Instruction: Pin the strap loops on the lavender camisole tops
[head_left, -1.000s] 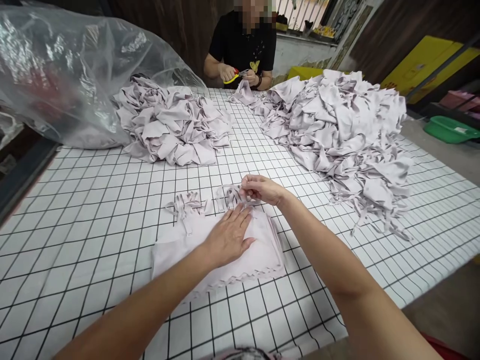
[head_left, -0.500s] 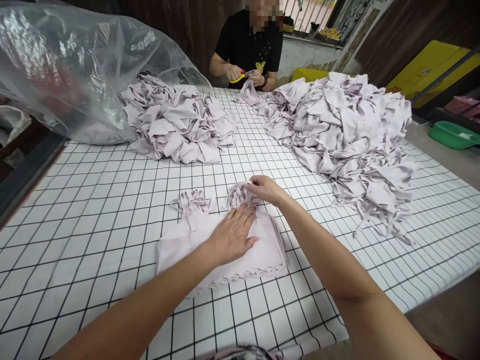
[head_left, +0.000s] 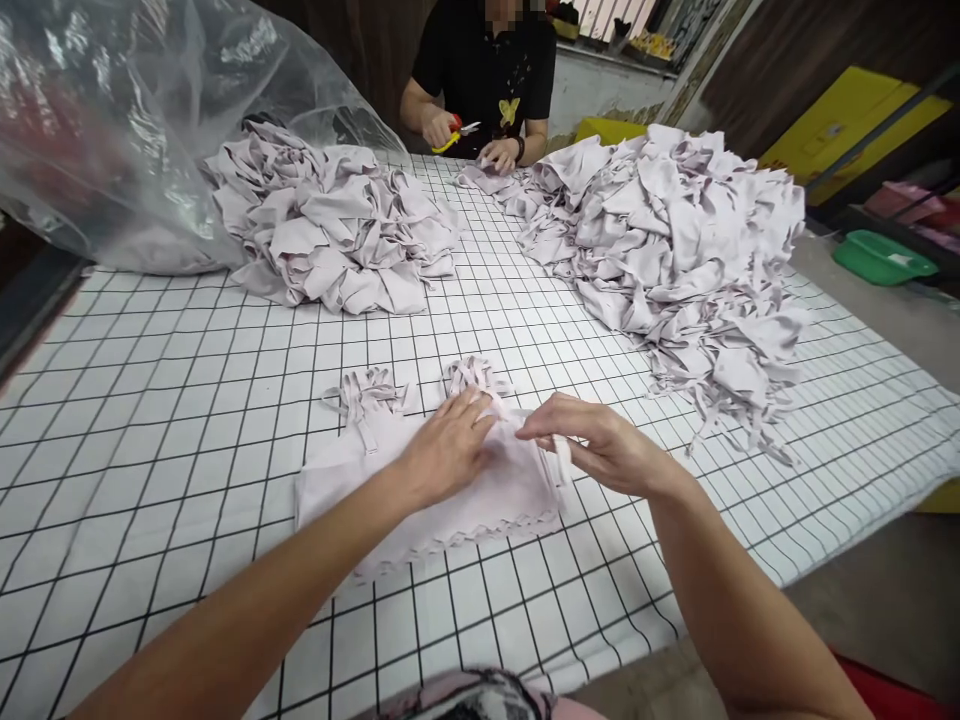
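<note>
A neat stack of pale pink garment pieces point(head_left: 495, 500) lies in front of me, with scalloped trim along its near edge. Two bunches of thin straps, a left bunch point(head_left: 371, 393) and a right bunch point(head_left: 472, 375), stick out from its far side. My left hand point(head_left: 446, 450) rests on top of the stack, palm down, fingers pointing to the right bunch. Over the stack's right edge, my right hand point(head_left: 600, 440) is closed on a pale strap point(head_left: 561, 460), part of which hangs below the fingers. Its far end near my left fingertips is hard to make out.
Loose matching pieces form a left heap point(head_left: 337, 225) and a larger right heap point(head_left: 675, 230) on the grid-patterned tablecloth point(head_left: 172, 400). Clear plastic sheeting point(head_left: 150, 130) bulges at the far left. Across the table, a person point(head_left: 480, 80) holds yellow-handled scissors point(head_left: 454, 135).
My right hand has moved from the right strap bunch toward me and rightward, drawing a strap over the stack. My left hand stays on the stack. The person opposite has lowered the cloth.
</note>
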